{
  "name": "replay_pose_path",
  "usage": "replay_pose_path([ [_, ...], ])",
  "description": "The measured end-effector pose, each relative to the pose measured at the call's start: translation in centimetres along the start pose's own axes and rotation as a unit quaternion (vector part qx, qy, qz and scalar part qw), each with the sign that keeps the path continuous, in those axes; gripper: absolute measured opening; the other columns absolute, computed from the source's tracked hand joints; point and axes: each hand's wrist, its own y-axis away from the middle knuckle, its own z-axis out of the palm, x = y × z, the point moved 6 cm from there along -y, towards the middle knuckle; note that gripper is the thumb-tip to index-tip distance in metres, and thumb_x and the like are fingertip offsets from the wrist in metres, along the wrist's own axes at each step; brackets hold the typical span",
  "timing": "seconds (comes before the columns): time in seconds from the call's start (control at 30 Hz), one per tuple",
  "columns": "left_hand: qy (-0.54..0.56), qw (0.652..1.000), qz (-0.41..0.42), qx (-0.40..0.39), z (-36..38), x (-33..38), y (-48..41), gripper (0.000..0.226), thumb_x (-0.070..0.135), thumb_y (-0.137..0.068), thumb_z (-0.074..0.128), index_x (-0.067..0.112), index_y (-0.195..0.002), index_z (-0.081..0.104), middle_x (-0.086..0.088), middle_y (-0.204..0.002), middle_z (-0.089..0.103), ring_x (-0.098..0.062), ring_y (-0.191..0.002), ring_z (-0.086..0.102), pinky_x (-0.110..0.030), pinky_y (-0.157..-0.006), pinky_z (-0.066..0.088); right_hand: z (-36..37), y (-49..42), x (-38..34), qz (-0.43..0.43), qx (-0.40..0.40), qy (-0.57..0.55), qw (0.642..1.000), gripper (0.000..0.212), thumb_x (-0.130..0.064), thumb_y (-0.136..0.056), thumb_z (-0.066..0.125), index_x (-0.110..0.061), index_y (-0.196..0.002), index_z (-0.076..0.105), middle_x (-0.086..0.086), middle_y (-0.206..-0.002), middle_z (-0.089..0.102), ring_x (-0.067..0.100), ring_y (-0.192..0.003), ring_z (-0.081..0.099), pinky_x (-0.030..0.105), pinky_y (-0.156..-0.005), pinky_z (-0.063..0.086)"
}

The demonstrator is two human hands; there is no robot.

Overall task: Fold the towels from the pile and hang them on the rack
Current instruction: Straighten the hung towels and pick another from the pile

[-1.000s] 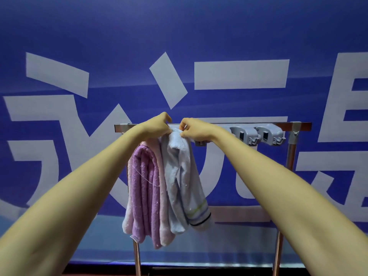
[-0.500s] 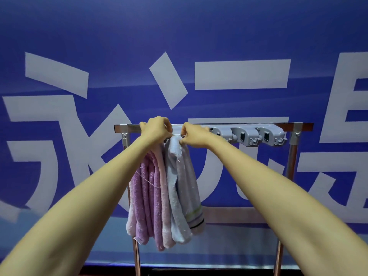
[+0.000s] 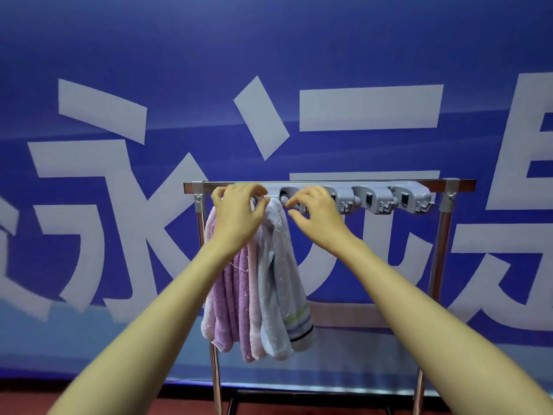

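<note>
Purple towel [image 3: 227, 295] and pale blue towel [image 3: 278, 280] hang bunched at the left end of the rack [image 3: 443, 241], under its grey clip strip [image 3: 389, 199]. The left hand [image 3: 239, 214] lies over their tops with fingers bent; whether it pinches, I cannot tell. The right hand [image 3: 317, 214], which pinched the blue towel half a second ago, now hovers beside it, loosely spread.

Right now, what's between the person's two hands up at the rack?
The top of the pale blue towel, hanging from the grey clip strip; seen in the head view.
</note>
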Motion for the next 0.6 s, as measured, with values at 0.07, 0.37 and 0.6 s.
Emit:
replay_pose_path([
  [0.07, -0.043, 0.996, 0.02, 0.07, 0.0, 0.1, 3.0, 0.013, 0.028, -0.088, 0.061, 0.021, -0.098, 0.066, 0.004, -0.102, 0.064, -0.019, -0.106, 0.05, -0.033, -0.091, 0.019, 0.5, 1.6, 0.0, 0.016, -0.003, -0.032, 0.999, 0.014, -0.024, -0.093, 0.059, -0.019, -0.104, 0.066, -0.011, -0.101, 0.055, 0.011, -0.111, 0.044, 0.038, -0.104, 0.037],
  [0.37, -0.196, 0.979, -0.031, 0.039, 3.8, -1.2, 8.4, 0.029, 0.032, -0.067, 0.08, 0.011, -0.079, 0.064, -0.012, -0.09, 0.05, -0.025, -0.089, 0.031, -0.037, -0.076, 0.022, 4.1, 4.4, 0.2, 0.12, -0.084, -0.016, 0.989, 0.037, -0.043, -0.089, 0.061, -0.016, -0.114, 0.06, 0.0, -0.116, 0.059, 0.019, -0.118, 0.045, 0.038, -0.102, 0.037],
  [0.6, -0.162, 0.98, -0.103, 0.056, 3.6, -2.9, 9.9, 0.003, 0.012, -0.077, 0.064, 0.01, -0.075, 0.062, -0.008, -0.088, 0.045, -0.025, -0.089, 0.031, -0.036, -0.08, 0.021, 3.0, 4.6, 1.2, 0.164, 0.02, -0.075, 0.983, 0.014, -0.022, -0.09, 0.057, -0.01, -0.088, 0.063, -0.001, -0.092, 0.057, 0.022, -0.095, 0.054, 0.04, -0.087, 0.046],
])
